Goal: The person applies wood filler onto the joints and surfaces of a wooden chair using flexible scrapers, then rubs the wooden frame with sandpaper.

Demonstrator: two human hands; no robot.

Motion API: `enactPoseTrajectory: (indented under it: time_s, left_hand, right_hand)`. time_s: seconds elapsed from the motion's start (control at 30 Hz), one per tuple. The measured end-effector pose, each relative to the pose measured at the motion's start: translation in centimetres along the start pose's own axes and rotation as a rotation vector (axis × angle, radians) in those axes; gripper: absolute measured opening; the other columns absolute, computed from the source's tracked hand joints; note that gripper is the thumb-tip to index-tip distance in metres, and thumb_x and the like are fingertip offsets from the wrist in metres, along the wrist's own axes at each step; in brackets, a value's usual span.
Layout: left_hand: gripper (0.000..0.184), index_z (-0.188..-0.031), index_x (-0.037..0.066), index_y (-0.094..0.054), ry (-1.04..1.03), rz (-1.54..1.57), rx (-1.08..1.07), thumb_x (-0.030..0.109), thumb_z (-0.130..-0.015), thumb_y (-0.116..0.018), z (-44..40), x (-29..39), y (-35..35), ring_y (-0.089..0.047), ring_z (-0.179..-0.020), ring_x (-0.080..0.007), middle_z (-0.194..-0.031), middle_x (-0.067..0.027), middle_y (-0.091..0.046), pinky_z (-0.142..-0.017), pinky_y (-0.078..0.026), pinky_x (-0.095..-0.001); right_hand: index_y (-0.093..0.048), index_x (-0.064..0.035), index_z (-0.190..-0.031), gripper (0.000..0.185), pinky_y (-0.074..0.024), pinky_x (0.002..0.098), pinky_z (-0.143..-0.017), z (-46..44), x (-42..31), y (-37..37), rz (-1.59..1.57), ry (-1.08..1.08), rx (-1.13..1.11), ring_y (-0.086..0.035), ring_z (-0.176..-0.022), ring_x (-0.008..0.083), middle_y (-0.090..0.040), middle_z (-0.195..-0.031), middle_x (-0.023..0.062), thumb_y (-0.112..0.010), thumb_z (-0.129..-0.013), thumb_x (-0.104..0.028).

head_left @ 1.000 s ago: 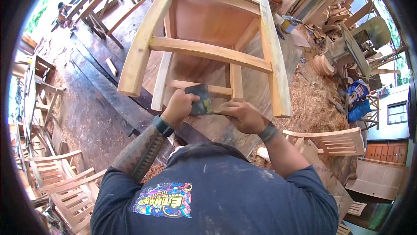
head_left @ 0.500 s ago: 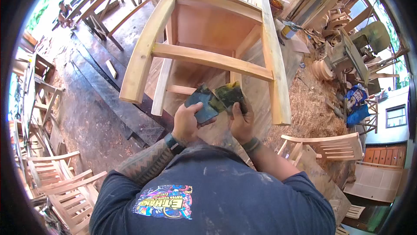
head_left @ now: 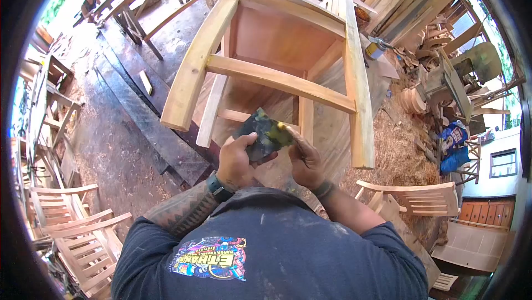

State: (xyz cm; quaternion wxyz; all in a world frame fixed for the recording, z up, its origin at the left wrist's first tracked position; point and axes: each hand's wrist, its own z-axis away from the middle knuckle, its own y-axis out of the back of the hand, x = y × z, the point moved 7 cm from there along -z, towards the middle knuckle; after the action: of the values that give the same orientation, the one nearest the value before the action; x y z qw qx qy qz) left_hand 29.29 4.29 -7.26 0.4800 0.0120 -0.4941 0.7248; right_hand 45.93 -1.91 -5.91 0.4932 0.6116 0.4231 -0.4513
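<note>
My left hand grips a thin, dark, square plate, its face smeared with yellow and black, thumb on top. Close on its right, my right hand is closed, turned side-on at the plate's right edge. The second dark plate in that hand is mostly hidden by the fingers. Just beyond both hands is an unpainted wooden chair, tipped so that its legs and a crossbar point toward me. Neither hand touches it.
Dark planks lie at the left. Slatted chairs stand lower left and at the right. Wood shavings cover the floor at the right. A can is behind the chair. A person is far left.
My right hand has turned its plate from face-up to nearly edge-on against the left plate. The chair sits slightly farther right in view as the camera shifted.
</note>
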Motion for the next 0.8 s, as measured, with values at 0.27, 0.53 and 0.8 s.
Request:
enactPoseTrajectory:
  time_s: [0.27,0.53,0.8]
  left_hand:
    - [0.037,-0.139,-0.006,-0.057,-0.179,-0.272,-0.237,0.009,-0.105,-0.051,-0.9,2.5,-1.1,-0.072,-0.109,-0.0276,-0.123,-0.0145,-0.070,-0.090,-0.066,-0.0452]
    - [0.034,-0.143,-0.002,-0.054,-0.297,-0.296,-0.291,0.007,-0.111,-0.048,-2.9,-0.5,0.8,-0.066,-0.121,-0.0240,-0.133,-0.0140,-0.067,-0.104,-0.059,-0.0403]
    - [0.042,-0.152,0.001,-0.050,-0.471,-0.742,-0.335,0.009,-0.110,-0.052,-2.7,-3.2,1.4,-0.063,-0.122,-0.0181,-0.132,-0.0130,-0.069,-0.105,-0.050,-0.0328]
  right_hand:
    - [-0.059,-0.0017,-0.145,0.042,-0.0541,0.0278,-0.082,0.1,4.8,2.3,0.028,0.029,-0.063,-0.063,-0.090,0.0116,-0.073,-0.116,0.0130,-0.058,-0.104,-0.005]
    - [-0.056,0.0066,-0.137,0.039,-0.0682,0.0462,-0.073,1.9,2.4,1.9,-0.765,-0.511,0.128,-0.077,-0.095,0.0285,-0.073,-0.118,0.0175,-0.050,-0.107,-0.016]
    - [-0.060,0.0053,-0.135,0.037,-0.0659,0.0346,-0.066,1.8,1.7,-1.0,-0.645,-0.412,0.154,-0.075,-0.084,0.0216,-0.073,-0.108,0.0135,-0.053,-0.107,-0.019]
